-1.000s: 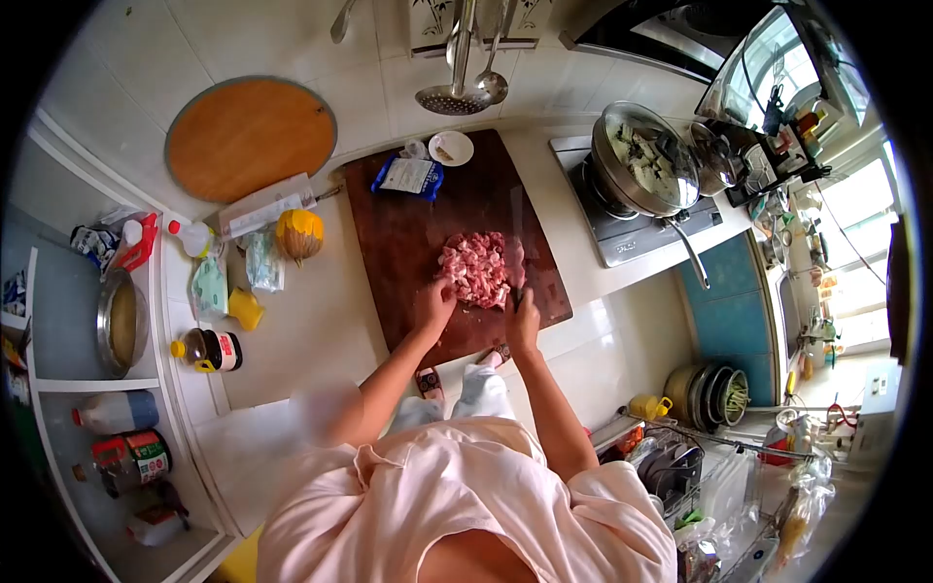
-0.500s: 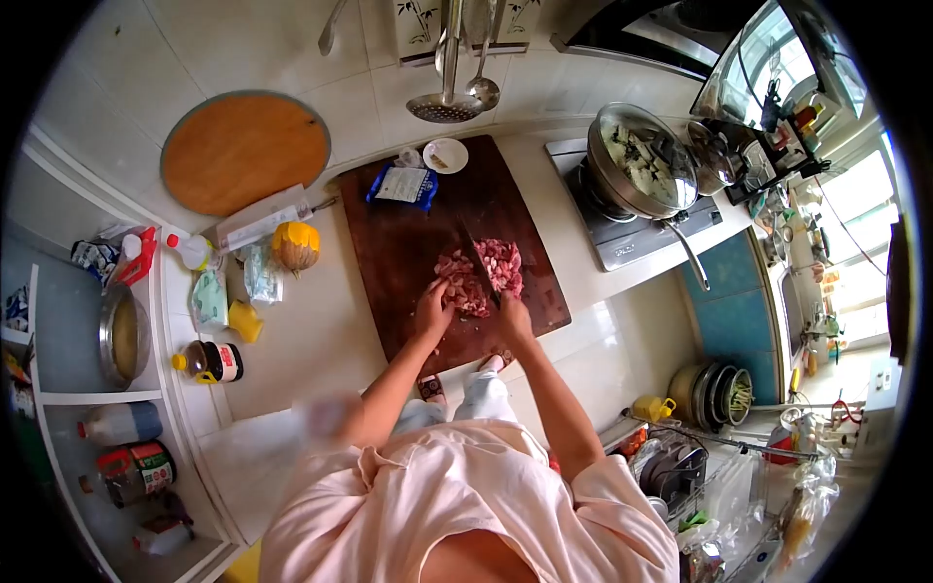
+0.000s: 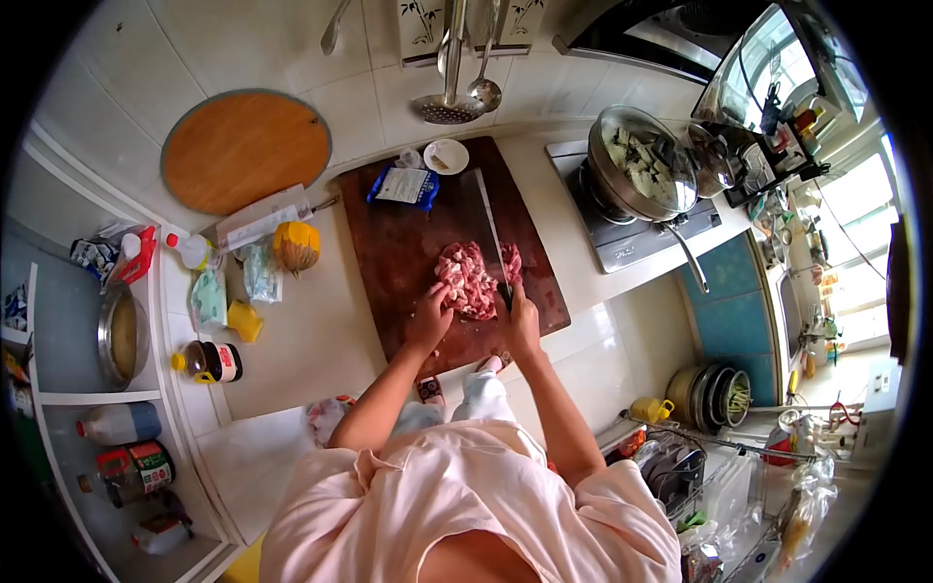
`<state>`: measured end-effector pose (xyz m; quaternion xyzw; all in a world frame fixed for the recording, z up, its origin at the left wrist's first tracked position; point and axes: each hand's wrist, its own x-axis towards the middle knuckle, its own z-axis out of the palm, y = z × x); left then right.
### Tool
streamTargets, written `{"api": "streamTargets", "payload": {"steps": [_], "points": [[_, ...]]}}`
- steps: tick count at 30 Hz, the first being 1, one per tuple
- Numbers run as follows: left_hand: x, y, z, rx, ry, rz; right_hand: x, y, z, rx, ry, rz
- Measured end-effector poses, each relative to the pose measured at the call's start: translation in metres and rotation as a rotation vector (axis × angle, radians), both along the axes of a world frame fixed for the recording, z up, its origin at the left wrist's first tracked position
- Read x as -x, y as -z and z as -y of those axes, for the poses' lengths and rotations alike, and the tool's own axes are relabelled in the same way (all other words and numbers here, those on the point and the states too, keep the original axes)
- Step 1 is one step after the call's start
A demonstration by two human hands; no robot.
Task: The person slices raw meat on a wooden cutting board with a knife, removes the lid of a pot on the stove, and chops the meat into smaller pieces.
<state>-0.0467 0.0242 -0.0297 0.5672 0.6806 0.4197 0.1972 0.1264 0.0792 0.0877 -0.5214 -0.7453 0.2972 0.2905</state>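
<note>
My right hand (image 3: 519, 316) is closed around the dark handle of a long kitchen knife (image 3: 489, 214). The blade points away from me, toward the back of the dark brown cutting board (image 3: 398, 248). A heap of chopped raw meat (image 3: 465, 282) lies mostly left of the blade, with a smaller portion to its right. At the heap's left edge is my left hand (image 3: 430, 319), its fingertips against the meat and its fingers loosely bent, holding nothing that I can see. Toward the board's back are a blue and white packet (image 3: 403, 187) and a small white dish (image 3: 446, 155).
A lidded pan (image 3: 641, 160) stands on the stove to the right, its handle (image 3: 688, 257) sticking out toward me. On the left are a cut pumpkin (image 3: 295, 246), a dark sauce bottle (image 3: 209, 361) and plastic bags. Ladles (image 3: 484, 92) hang on the back wall.
The knife has turned so its broad, shiny side shows, and it stands slightly farther right. More meat now lies left of the blade. My left hand has shifted only slightly.
</note>
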Motion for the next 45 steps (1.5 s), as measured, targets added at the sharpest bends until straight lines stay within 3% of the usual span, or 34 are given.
{"api": "streamTargets", "payload": {"steps": [2,5,8,12,13,15,18,21,22,23,25,30,32,35,36,39,40,42,45], "points": [[-0.002,0.012,0.0,-0.005,-0.012,-0.011,-0.001,0.029,0.013,-0.077,0.085,-0.104],[0.0,0.006,0.001,0.077,-0.012,0.019,-0.014,0.094,0.003,-0.045,-0.001,0.223],[0.0,0.011,0.001,0.097,0.007,-0.001,-0.021,0.044,-0.014,0.016,-0.086,0.244],[0.007,0.022,0.001,0.005,0.042,-0.026,-0.022,0.008,0.002,0.036,0.11,-0.121],[0.006,0.02,0.0,-0.004,0.045,-0.039,-0.026,0.036,0.001,-0.03,0.101,-0.164],[0.007,0.018,-0.003,0.004,0.052,0.01,-0.049,0.122,-0.01,0.143,0.049,0.122],[0.007,0.009,-0.001,0.066,0.053,0.008,-0.066,0.057,-0.031,0.398,-0.077,0.051],[0.006,0.003,-0.003,0.106,0.068,-0.01,-0.086,0.035,-0.028,0.523,0.016,-0.34],[0.008,0.003,-0.001,0.115,0.064,-0.025,-0.091,0.05,-0.03,0.38,0.084,-0.477],[0.01,0.006,0.001,0.085,0.066,-0.007,-0.108,0.073,-0.039,0.413,0.185,-0.349],[0.01,0.015,-0.002,0.037,0.059,0.023,-0.126,0.069,-0.05,0.638,0.204,-0.501],[0.01,0.012,-0.005,0.073,0.026,0.065,-0.139,0.093,-0.081,0.757,-0.025,-0.378],[0.013,0.009,-0.007,0.049,0.011,0.056,-0.124,0.078,-0.088,0.779,-0.072,-0.316],[0.011,-0.021,-0.016,-0.068,-0.042,0.024,-0.098,0.035,-0.084,0.449,-0.212,0.031],[0.009,-0.039,-0.019,-0.104,-0.06,0.034,-0.094,0.04,-0.083,-0.007,-0.37,0.009],[0.002,-0.054,-0.034,-0.21,-0.036,0.003,-0.084,0.051,-0.052,-0.055,-0.282,0.447],[-0.001,-0.054,-0.039,-0.225,-0.002,-0.015,-0.071,0.029,-0.036,0.081,-0.248,0.482],[-0.007,-0.049,-0.05,-0.248,0.084,-0.108,-0.062,0.03,-0.019,0.114,-0.225,0.388],[-0.002,-0.019,-0.054,-0.149,0.222,-0.247,-0.053,-0.012,0.0,0.092,-0.076,0.158]]}}
